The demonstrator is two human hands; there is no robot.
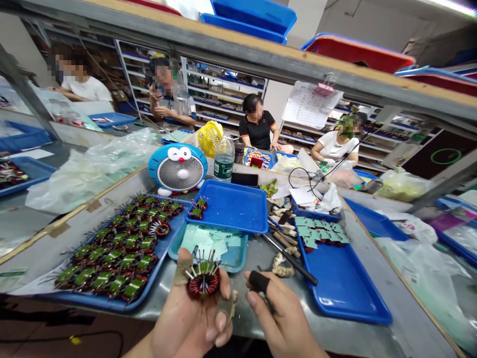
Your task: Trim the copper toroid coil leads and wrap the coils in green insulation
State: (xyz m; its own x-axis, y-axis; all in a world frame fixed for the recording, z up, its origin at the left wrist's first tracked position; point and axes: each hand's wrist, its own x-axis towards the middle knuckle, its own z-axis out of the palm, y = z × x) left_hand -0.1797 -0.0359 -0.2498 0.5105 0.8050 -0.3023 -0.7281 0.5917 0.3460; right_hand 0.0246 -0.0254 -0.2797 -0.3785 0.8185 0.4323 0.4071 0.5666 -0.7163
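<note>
A toroidal coil (203, 284) with dark red copper windings, a green centre piece and several upright wire leads rests in my left hand (190, 318), held between the wrapped thumb and the fingers. My right hand (281, 313) is just to the right, with a black cover on its index finger. Its thumb and index finger are apart, and I see nothing between them; the other fingers are partly hidden. Behind my left hand, light green cards (212, 238) lie in a teal tray (238, 261). A blue tray (238, 199) overlaps it, with a few coils at its left corner.
At left, a blue tray (154, 271) holds rows of coils. The right blue tray (346, 283) has coils topped with green cards. Hand tools (288, 258), a cartoon-faced fan (179, 169) and a bottle (223, 161) stand nearby. Several people sit beyond; a shelf (238, 44) crosses overhead.
</note>
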